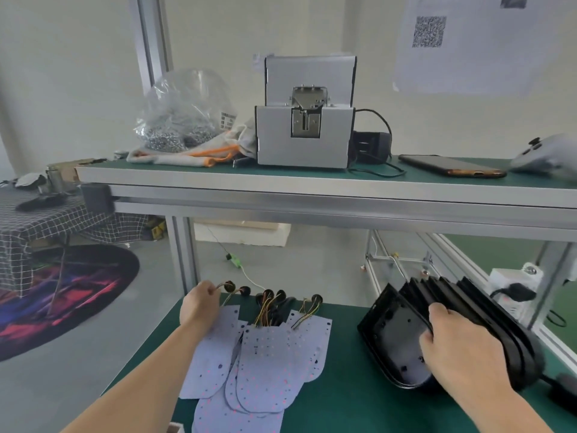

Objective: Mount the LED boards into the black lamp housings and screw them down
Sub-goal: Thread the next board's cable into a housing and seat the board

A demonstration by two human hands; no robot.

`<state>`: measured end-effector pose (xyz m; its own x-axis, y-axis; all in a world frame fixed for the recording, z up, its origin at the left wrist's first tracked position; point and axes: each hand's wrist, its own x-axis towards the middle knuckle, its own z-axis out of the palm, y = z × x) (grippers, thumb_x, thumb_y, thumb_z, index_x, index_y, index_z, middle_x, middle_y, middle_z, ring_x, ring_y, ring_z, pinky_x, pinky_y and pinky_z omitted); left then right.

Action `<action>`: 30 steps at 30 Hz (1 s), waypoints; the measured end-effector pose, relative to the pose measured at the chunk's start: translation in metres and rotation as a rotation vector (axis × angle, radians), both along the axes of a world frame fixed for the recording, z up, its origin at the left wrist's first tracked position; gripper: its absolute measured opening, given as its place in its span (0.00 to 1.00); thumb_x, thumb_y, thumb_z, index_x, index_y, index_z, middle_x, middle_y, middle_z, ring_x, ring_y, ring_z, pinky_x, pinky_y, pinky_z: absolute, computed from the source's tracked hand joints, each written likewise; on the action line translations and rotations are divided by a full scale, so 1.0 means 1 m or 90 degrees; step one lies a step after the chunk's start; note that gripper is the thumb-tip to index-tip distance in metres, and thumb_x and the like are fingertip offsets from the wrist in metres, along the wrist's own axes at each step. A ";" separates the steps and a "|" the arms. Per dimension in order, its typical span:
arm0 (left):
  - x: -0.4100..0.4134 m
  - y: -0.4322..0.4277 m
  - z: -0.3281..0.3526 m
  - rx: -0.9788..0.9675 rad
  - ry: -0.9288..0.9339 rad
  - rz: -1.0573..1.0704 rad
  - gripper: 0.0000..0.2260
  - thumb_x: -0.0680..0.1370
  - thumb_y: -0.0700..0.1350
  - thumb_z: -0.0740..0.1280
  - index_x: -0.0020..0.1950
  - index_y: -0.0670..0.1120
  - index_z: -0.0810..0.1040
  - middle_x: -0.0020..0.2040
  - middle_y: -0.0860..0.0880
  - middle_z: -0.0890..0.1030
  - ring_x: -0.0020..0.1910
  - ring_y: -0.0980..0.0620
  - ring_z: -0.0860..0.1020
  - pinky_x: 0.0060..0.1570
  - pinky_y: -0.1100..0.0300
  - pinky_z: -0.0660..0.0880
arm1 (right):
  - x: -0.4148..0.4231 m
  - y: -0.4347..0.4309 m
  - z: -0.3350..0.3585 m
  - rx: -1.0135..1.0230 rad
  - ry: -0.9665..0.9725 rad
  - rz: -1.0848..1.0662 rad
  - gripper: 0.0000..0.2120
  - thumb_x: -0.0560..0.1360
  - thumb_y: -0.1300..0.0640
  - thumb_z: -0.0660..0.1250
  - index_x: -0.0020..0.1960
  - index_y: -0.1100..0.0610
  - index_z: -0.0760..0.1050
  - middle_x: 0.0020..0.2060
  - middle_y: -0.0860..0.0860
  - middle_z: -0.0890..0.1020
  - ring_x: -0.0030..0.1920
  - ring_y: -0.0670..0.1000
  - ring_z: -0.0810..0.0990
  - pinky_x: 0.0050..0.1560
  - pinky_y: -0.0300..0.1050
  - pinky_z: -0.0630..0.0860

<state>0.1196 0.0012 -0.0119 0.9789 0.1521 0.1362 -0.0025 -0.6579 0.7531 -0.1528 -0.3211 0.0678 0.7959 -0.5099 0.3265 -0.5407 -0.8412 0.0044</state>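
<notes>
Head view: left hand (199,304) pinching wire (222,285), right hand (452,342) gripping housing (392,337); perhaps six boards (268,348).

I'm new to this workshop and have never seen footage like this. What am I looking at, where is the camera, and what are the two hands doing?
No machine does the work here. This is one picture from a camera worn on a person's head, looking forward and down at their own bare hands. The lower green bench holds a fanned pile of white LED boards with coloured wires at their far ends. To the right is a row of black lamp housings leaning together. The left hand pinches a wire lead at the pile's far end. The right hand curls its fingers over the edge of the front housing. On the upper shelf are a grey metal box, a clear bag of small metal parts and a phone.
</notes>
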 end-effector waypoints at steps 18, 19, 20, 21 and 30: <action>-0.145 -0.004 0.092 -0.420 -0.085 -0.138 0.06 0.80 0.43 0.67 0.51 0.47 0.85 0.40 0.51 0.80 0.35 0.58 0.72 0.39 0.66 0.69 | -0.088 0.038 -0.038 0.350 0.024 0.165 0.12 0.77 0.48 0.67 0.40 0.46 0.65 0.36 0.46 0.76 0.44 0.55 0.77 0.45 0.48 0.73; -0.156 -0.006 0.096 -0.433 -0.081 -0.171 0.07 0.81 0.43 0.67 0.51 0.47 0.85 0.37 0.51 0.78 0.33 0.56 0.70 0.36 0.65 0.68 | -0.094 0.039 -0.043 0.355 0.041 0.186 0.12 0.77 0.48 0.67 0.40 0.45 0.64 0.35 0.46 0.75 0.43 0.53 0.75 0.46 0.48 0.73; -0.168 -0.009 0.100 -0.446 -0.076 -0.213 0.07 0.81 0.43 0.66 0.51 0.47 0.85 0.34 0.51 0.76 0.30 0.54 0.66 0.33 0.62 0.65 | -0.101 0.040 -0.048 0.355 0.066 0.200 0.13 0.78 0.48 0.66 0.40 0.44 0.64 0.34 0.45 0.74 0.42 0.52 0.73 0.46 0.47 0.73; -0.180 -0.013 0.105 -0.456 -0.072 -0.257 0.07 0.81 0.43 0.66 0.51 0.47 0.85 0.31 0.50 0.72 0.29 0.53 0.64 0.32 0.60 0.62 | -0.106 0.041 -0.052 0.355 0.087 0.210 0.14 0.78 0.48 0.66 0.39 0.44 0.62 0.34 0.45 0.73 0.41 0.51 0.71 0.45 0.46 0.73; -0.285 -0.046 0.139 -0.460 -0.070 -0.486 0.08 0.81 0.39 0.65 0.53 0.40 0.84 0.27 0.48 0.69 0.26 0.56 0.63 0.30 0.71 0.66 | -0.141 0.051 -0.069 0.431 0.143 0.162 0.17 0.78 0.41 0.64 0.42 0.53 0.65 0.37 0.48 0.77 0.31 0.49 0.77 0.35 0.44 0.71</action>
<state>-0.1652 -0.0451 0.1276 0.8369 -0.4181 0.3533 -0.3188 0.1522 0.9355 -0.2938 -0.2706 -0.0012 0.9264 -0.3326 -0.1764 -0.3761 -0.7984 -0.4701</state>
